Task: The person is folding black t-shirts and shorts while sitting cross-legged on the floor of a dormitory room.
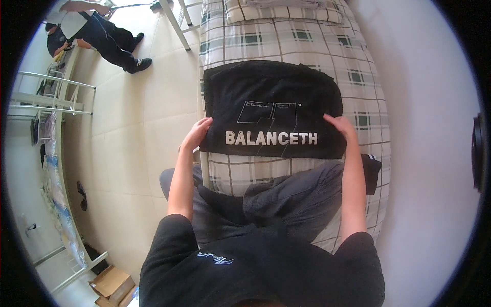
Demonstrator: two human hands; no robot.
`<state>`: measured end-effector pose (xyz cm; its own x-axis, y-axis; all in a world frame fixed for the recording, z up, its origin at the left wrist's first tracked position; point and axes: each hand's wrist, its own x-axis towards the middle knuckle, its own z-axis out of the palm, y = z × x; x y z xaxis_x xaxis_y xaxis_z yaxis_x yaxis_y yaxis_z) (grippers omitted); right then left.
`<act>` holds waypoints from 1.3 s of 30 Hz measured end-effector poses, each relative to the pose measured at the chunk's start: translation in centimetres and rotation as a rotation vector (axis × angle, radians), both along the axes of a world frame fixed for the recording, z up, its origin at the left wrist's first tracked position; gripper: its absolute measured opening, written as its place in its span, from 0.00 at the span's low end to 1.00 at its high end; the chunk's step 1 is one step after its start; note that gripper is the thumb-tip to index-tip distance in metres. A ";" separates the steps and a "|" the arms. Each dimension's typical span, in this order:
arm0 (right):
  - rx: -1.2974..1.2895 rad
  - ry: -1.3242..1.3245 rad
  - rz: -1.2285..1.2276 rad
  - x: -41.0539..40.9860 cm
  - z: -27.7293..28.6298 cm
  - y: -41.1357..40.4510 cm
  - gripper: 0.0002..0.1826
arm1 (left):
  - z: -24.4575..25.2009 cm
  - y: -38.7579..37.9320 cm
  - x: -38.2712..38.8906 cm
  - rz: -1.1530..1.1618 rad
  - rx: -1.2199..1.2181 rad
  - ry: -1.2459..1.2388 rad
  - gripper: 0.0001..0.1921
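Note:
A black garment (pixel 276 88) with a white print, partly folded into a wide shape, lies on the checked bedsheet (pixel 249 169) before me. Its left edge is gripped by my left hand (pixel 198 132), thumb on top and fingers hidden underneath. My right hand (pixel 339 124) holds the opposite edge the same way, its fingers out of sight behind the cloth. The garment's lower border runs between my two wrists, just above my knees. Beside my right forearm, another black cloth item (pixel 371 174) with white stripes rests on the bed.
A folded checked cover (pixel 284 11) lies at the bed's far end. A white wall (pixel 425 153) borders the bed on the right. On the left are the tiled floor (pixel 119 153), metal bed frames, dark shoes and a cardboard box (pixel 111 282). Two people (pixel 111 42) are at the upper left.

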<state>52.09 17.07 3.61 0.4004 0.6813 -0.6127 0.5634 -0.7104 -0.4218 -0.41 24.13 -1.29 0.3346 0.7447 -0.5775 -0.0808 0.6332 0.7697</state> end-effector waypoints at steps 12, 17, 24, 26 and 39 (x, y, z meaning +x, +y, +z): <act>0.490 -0.226 -0.075 1.7 -2.3 -7.5 0.28 | -0.1 -2.8 -1.8 -0.122 0.326 0.564 0.24; 0.309 -0.195 -0.163 0.4 -2.7 -8.5 0.29 | -0.1 -4.4 -3.9 -0.031 0.177 0.417 0.23; 0.275 0.195 -0.364 2.4 -3.9 -9.3 0.20 | 1.0 -6.2 -4.1 0.038 0.115 0.099 0.17; 0.271 0.130 -0.312 0.2 -2.9 -8.4 0.18 | -0.5 -6.5 -5.5 0.127 0.182 0.105 0.14; 0.343 0.280 -0.339 0.5 -3.3 -8.6 0.25 | 5.6 -7.0 8.3 -0.039 1.315 1.215 0.31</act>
<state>52.61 8.45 0.30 0.4858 0.7217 -0.4931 0.1598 -0.6280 -0.7616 7.93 17.14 4.32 0.2434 0.8751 0.4183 0.8568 -0.3961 0.3300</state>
